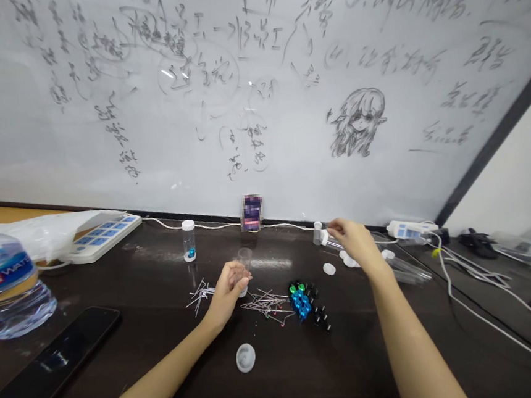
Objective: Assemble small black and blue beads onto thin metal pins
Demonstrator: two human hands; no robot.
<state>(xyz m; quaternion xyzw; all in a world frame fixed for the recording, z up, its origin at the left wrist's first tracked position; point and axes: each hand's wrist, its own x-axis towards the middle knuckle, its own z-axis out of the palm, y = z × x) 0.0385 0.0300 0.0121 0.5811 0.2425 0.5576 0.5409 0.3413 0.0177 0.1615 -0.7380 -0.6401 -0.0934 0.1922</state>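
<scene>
My left hand is closed around a small clear plastic tube that stands upright on the dark table. My right hand reaches to the back right, fingers bent together beside clear tubes with white caps; what its fingertips hold, if anything, I cannot make out. Thin metal pins lie in a loose pile right of my left hand, and white sticks lie to its left. Blue, green and black small parts cluster between my hands. A round white lid lies in front.
A capped clear tube with blue pieces stands at the back left. A water bottle, a black phone and a power strip lie left. White discs and cables are at right. A phone leans against the whiteboard.
</scene>
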